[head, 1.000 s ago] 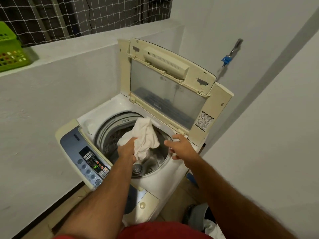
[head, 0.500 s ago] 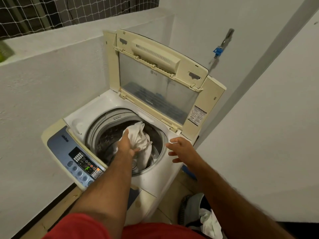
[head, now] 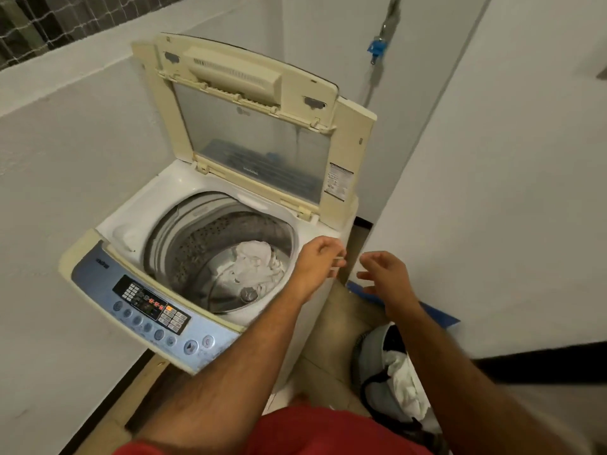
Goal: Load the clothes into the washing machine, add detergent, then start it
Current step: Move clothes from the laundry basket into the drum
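A cream top-loading washing machine (head: 144, 211) stands with its lid (head: 262, 126) raised. A white cloth (head: 254, 264) lies loose at the bottom of the steel drum (head: 210, 244). My left hand (head: 317, 262) hovers over the machine's right rim, fingers loosely curled, holding nothing. My right hand (head: 384, 274) is in the air to the right of the machine, fingers spread and empty. A grey laundry basket (head: 374, 366) with white clothes (head: 405, 385) in it sits on the floor below my right arm.
The blue control panel (head: 154, 310) with lit buttons faces me. White walls close in on the left and right. A blue flat object (head: 437, 315) lies on the floor by the right wall. A blue-handled tap (head: 377, 49) is on the back wall.
My left hand let go of the white cloth, which now lies in the drum, and pulled out to the right rim. My right hand lifted off the rim and moved right.
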Demonstrator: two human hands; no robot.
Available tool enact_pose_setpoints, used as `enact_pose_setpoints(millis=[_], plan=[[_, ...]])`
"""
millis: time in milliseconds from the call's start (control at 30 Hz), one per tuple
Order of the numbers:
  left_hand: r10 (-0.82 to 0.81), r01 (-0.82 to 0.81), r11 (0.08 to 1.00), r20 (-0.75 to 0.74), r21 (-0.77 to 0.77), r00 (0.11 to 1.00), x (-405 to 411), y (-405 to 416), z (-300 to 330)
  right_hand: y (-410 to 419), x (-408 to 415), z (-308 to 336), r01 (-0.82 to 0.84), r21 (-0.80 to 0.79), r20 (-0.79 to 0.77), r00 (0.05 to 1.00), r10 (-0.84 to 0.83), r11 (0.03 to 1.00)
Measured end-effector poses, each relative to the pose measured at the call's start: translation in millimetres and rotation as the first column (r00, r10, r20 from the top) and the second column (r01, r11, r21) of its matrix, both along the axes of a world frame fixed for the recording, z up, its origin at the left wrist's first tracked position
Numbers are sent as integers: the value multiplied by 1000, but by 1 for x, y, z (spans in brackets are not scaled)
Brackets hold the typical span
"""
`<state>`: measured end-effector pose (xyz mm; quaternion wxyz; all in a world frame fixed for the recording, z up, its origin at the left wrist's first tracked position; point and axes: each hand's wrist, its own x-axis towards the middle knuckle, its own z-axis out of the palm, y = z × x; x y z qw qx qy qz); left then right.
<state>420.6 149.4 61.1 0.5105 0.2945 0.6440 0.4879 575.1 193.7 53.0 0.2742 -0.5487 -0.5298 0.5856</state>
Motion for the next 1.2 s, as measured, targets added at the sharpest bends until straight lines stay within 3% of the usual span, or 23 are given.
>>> enact_pose_setpoints(millis=[200, 467, 867, 1067, 1200], plan=[[-244, 229, 966, -128, -119, 961, 82, 2, -28, -19, 100, -36, 265, -97, 42, 964, -263, 959], [-541, 438, 823, -264, -361, 799, 196, 6, -118, -50, 242, -110, 460, -233, 219, 883, -414, 857], [-698, 526, 670, -203, -523, 687, 295, 0, -272, -84, 337, -295, 434, -427, 449, 863, -231, 794], [-824, 620, 530, -181, -578, 537, 312, 36, -372, -66, 340, -413, 386, -477, 492, 862, -124, 789], [-794, 611, 545, -121, -575, 595, 322, 49, -434, -46, 335, -486, 361, -488, 468, 877, -112, 795]])
